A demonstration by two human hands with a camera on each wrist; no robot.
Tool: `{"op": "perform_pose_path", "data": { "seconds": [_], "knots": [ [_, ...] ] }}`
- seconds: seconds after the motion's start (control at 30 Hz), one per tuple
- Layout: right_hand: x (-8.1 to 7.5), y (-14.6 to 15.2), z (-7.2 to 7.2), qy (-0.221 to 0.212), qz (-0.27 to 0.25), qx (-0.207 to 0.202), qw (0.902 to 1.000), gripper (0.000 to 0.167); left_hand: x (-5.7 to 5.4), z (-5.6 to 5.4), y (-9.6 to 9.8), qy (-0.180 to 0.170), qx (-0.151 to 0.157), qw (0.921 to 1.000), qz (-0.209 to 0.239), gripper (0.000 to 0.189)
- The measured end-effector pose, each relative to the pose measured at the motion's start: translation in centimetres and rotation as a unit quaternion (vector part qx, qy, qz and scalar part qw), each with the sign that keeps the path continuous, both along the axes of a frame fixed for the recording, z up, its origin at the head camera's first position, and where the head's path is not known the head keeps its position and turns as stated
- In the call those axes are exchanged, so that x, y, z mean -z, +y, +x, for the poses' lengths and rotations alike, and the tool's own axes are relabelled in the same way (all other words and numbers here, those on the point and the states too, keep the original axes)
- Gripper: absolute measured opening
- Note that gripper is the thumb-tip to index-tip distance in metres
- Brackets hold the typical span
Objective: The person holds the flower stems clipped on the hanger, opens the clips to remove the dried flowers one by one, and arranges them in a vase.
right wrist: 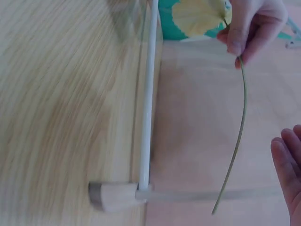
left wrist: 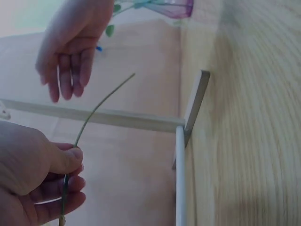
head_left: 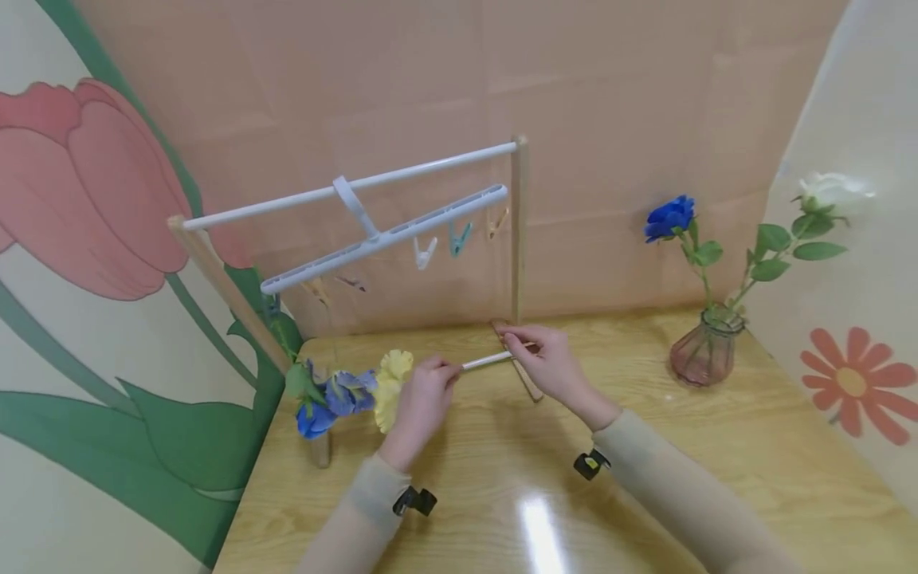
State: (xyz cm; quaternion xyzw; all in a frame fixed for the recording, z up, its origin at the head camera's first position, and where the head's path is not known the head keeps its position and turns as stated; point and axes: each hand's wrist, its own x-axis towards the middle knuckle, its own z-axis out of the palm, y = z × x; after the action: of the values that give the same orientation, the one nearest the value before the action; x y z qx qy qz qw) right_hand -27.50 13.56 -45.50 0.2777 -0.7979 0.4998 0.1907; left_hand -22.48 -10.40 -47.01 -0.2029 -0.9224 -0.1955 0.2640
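The left hand (head_left: 425, 399) pinches the green stem (right wrist: 243, 113) of 1 yellow flower (head_left: 388, 399) above the table (head_left: 466, 510), beside the blue flowers (head_left: 326, 399). The right hand (head_left: 551, 365) is loose, its fingers extended near the stem's free end. A mark on the right wrist camera (head_left: 590, 464) is too small to read.

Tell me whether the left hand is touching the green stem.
Touching: the left wrist view shows the left hand pinching the green stem under its thumb.

Even light, white glare streak on table (head_left: 495, 478); soft shadows; wrist views hazy, softly blurred.
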Motion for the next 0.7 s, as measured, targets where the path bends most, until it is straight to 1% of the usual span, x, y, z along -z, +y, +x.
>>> {"op": "perform_pose_path", "data": {
  "seconds": [0.17,0.27,0.37,0.5,0.6,0.7],
  "knots": [
    [0.3,2.0,0.7,-0.009,0.023,0.009,0.9996,0.017,0.3,0.2,0.9,0.007,0.023,0.9997,-0.009,0.003],
    [0.2,3.0,1.2,-0.022,0.045,-0.005,0.9987,0.018,0.6,0.3,1.4,0.020,0.034,0.9991,-0.015,0.004],
    [0.2,3.8,1.7,-0.029,0.074,-0.033,0.9963,0.019,0.7,0.4,1.9,0.041,0.046,0.9977,-0.028,0.006],
    [0.2,4.4,2.6,-0.025,0.129,-0.060,0.9896,0.019,0.9,0.4,2.4,0.071,0.063,0.9922,-0.080,0.004],
    [0.4,4.5,3.1,-0.024,0.172,-0.069,0.9823,0.018,0.9,0.5,2.7,0.087,0.074,0.9853,-0.126,0.005],
    [0.7,4.5,3.5,-0.027,0.205,-0.077,0.9754,0.017,0.9,0.6,2.9,0.101,0.083,0.9791,-0.155,0.007]
  ]
}}
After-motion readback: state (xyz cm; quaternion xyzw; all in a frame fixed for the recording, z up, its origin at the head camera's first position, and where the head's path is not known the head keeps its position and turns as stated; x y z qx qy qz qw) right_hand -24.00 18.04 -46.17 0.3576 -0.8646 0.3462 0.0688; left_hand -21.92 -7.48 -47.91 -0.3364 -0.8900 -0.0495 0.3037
